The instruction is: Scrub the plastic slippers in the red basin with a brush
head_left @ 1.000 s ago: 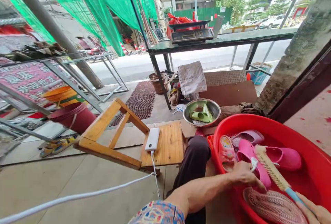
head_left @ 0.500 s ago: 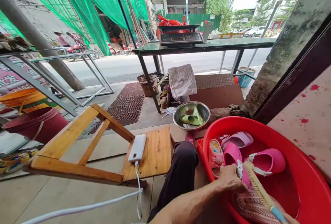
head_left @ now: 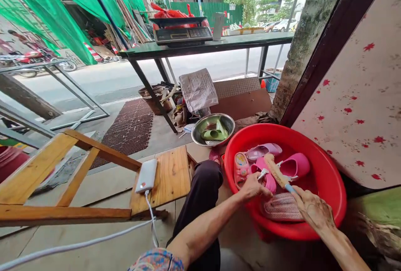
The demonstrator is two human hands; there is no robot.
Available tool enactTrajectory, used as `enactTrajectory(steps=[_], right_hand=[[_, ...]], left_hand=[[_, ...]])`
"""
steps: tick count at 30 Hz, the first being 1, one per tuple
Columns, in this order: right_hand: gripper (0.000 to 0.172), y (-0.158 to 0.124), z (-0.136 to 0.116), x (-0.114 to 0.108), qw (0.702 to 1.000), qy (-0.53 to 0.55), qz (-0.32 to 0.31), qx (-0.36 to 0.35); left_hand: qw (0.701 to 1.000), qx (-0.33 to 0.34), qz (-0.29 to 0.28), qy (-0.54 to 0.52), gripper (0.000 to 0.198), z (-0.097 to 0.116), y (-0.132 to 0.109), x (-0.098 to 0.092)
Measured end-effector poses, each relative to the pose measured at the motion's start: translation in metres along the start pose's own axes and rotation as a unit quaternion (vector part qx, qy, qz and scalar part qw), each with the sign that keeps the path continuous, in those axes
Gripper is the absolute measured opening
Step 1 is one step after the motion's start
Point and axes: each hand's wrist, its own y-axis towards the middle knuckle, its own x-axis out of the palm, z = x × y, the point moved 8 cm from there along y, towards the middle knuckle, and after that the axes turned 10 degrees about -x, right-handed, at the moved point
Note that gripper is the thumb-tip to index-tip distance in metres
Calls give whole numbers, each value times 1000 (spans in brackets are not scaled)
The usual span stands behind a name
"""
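A red plastic basin (head_left: 326, 166) sits on the floor in front of me and holds several pink and lilac shoes. My left hand (head_left: 253, 187) is closed on a pink sandal (head_left: 267, 179) near the basin's front rim. My right hand (head_left: 311, 208) grips the blue handle of a wooden scrubbing brush (head_left: 275, 171), whose bristles rest on that sandal. A woven pinkish sole (head_left: 282, 207) lies in the basin between my hands. Another pink clog (head_left: 293, 165) and a patterned child's sandal (head_left: 241, 166) lie beside them.
A steel bowl (head_left: 196, 134) with green slippers stands behind the basin. To the left a tipped wooden stool (head_left: 169, 175) carries a white power bank (head_left: 146, 176) with a white cable. Behind are a dark table (head_left: 238, 42) with a scale (head_left: 183, 35), a brown mat, and the street.
The view has swung right and pulled back, so both hands and the whole basin show. The brush has moved further up the pink sandal, away from me.
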Motion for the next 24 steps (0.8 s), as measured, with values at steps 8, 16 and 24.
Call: enactTrajectory(steps=[8,16,24], right_hand=[[48,26,27,-17,995,5,-74,71],[40,1,-2,-22,999,34,-6,42],[69,-90,-64,-24,981,69,168,-69]], left_hand=[[951,67,-89,-288,52,22,-23,-4],[875,15,-82,-477,51,-9,-13,-7],[841,-49,34,-537,22,-30,5,2]])
